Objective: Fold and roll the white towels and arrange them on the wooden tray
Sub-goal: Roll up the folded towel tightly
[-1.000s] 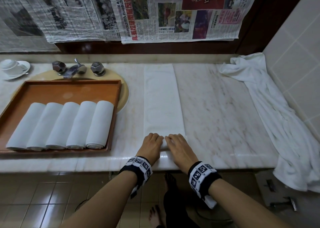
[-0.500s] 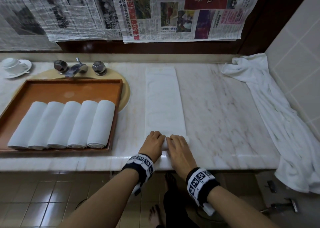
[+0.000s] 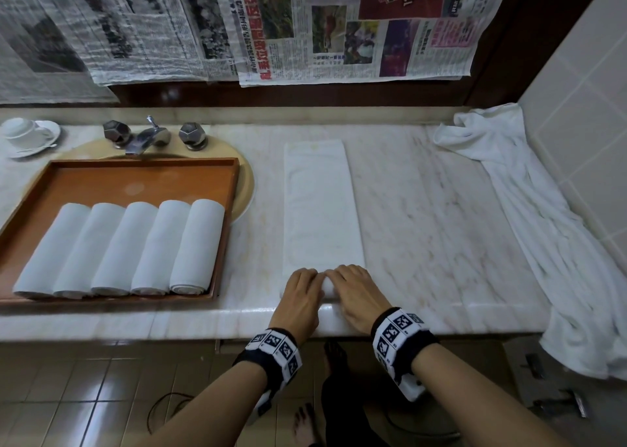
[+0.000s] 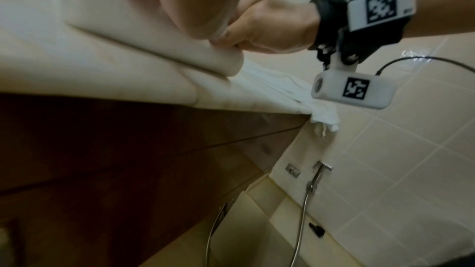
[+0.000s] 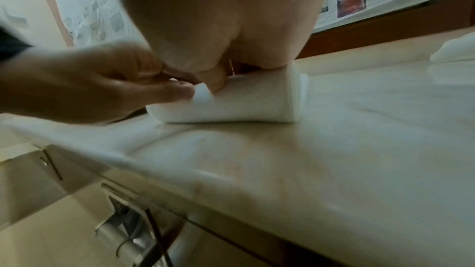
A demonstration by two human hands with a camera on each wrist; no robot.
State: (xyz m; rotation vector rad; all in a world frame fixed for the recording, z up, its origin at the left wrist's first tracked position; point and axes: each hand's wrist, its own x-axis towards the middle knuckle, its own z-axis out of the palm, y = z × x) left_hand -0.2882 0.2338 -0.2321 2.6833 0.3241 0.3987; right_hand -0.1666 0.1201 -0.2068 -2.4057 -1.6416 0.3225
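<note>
A white towel (image 3: 320,209), folded into a long strip, lies on the marble counter (image 3: 441,229), running away from me. Its near end is curled into a small roll (image 5: 244,100). My left hand (image 3: 302,297) and right hand (image 3: 356,294) sit side by side on that roll, fingers curled over it and thumbs tucked under its edge. The wooden tray (image 3: 142,178) lies to the left over the sink, with several rolled white towels (image 3: 135,246) lined up along its near side.
A crumpled white towel (image 3: 556,229) trails along the right wall and hangs over the counter edge. A tap with two handles (image 3: 152,137) and a cup on a saucer (image 3: 27,134) stand at the back left. Newspapers cover the wall behind.
Both hands have crept a little forward along the strip, and the rolled end under them has grown slightly. The rest has stayed in place.
</note>
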